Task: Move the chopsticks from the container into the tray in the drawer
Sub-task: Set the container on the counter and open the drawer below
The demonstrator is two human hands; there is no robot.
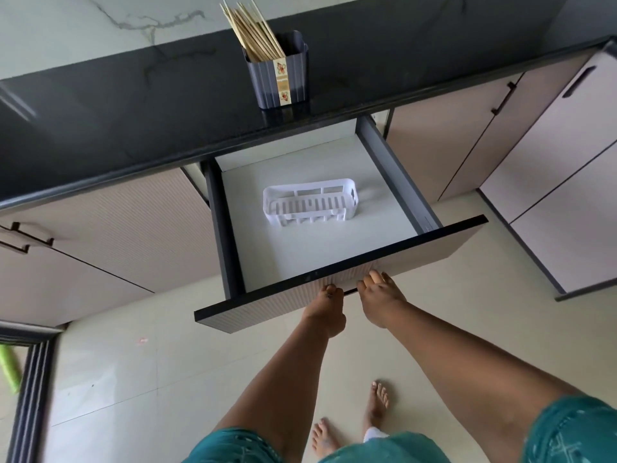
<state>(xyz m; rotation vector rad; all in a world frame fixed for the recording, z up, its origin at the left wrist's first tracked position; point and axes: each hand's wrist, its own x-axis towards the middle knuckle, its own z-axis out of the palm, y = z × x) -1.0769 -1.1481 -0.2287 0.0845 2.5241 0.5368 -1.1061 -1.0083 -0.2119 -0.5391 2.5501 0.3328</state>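
The drawer (320,228) stands pulled out from under the black bench (133,105), and everything here is placed against it. Inside, on its pale floor and nearer its back than its front, a white slotted plastic tray (310,206) lies lengthwise across, holding nothing. Behind the drawer and above it, on the bench close to the front edge, a dark ribbed container (278,78) with a flowered label stands upright; the bundle of wooden chopsticks (252,31) sits in it, leaning toward the left and fanning out above the rim. At the drawer's ribbed front panel (417,255), both hands meet near the middle of the top edge. The left hand (325,310) is curled, its grip closed on the front just under the black edge, though what exactly the fingers hook is hidden. The right hand (379,297) rests just beside it, fingers loosely bent against the panel's face; whether it truly grips the panel cannot be told. To either side of the drawer, closed cabinet doors (551,162) with dark handles flank it. Below its front, bare feet (377,401) stand on the pale tiled floor (167,379).
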